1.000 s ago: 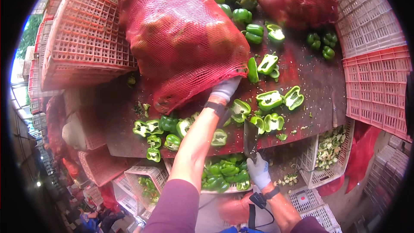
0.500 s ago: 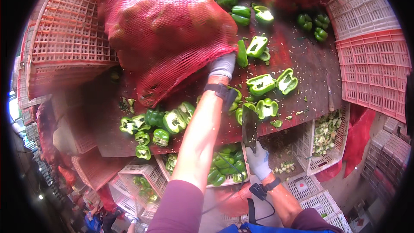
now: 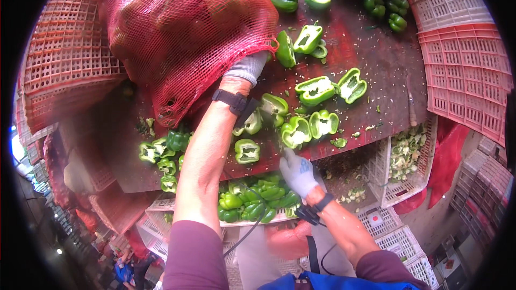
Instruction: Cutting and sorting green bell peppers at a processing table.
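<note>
My left hand [image 3: 248, 67] sits inside the mouth of a red net sack [image 3: 185, 37], probably turned this way for easy access, its grip hidden from afar, while my right hand [image 3: 299, 173] clasps a blurred, edge-on knife [image 3: 281, 142] near halved green peppers [image 3: 315, 92] on the surface [image 3: 387, 70].

Left hand [image 3: 246, 68]: grey knit glove, ribbed cuff; black wristband [image 3: 229, 101] with dark attachment. Right hand [image 3: 299, 173]: pale grey glove, blue back marking; black wrist strap [image 3: 324, 202], black box-shaped module [image 3: 307, 215]. Plum sleeves [image 3: 194, 252], seven and five o'clock. Thin dark cable [image 3: 244, 235], grey trousers [image 3: 251, 252], six o'clock. Blue garment [image 3: 333, 281], five o'clock.
</note>
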Motion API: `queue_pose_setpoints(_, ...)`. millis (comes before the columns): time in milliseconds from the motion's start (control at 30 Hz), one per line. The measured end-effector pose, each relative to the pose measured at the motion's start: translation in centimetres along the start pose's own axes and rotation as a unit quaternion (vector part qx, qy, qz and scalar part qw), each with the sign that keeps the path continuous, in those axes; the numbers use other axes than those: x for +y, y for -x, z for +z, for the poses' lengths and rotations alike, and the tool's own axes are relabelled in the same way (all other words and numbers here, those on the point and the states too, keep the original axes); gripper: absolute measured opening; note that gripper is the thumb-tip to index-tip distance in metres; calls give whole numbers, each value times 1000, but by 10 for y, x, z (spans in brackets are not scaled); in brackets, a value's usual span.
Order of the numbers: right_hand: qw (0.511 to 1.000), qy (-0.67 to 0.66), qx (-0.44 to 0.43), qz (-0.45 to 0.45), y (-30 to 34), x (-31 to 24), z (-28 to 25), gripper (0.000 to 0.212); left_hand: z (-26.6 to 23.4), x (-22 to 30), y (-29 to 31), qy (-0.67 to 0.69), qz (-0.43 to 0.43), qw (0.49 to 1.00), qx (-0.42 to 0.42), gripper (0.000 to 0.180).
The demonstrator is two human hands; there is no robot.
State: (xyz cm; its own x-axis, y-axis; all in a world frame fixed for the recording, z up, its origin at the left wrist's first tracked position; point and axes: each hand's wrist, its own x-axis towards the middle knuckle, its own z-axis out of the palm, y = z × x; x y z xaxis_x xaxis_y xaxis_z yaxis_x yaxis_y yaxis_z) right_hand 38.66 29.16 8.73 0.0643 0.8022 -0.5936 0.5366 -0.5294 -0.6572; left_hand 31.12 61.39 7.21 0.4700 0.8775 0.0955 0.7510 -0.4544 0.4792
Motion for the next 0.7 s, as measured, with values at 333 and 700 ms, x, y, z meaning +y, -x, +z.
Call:
queue_pose_setpoints(333, 984, -68, 115, 116, -49, 21, -69, 35, -3, -5, 0, -33, -11, 999, 1, 32)
queue_pose_setpoints(700, 961, -71, 233, 129, -71, 75, -147, 41, 27, 7, -18, 144, -111, 982, 39, 42)
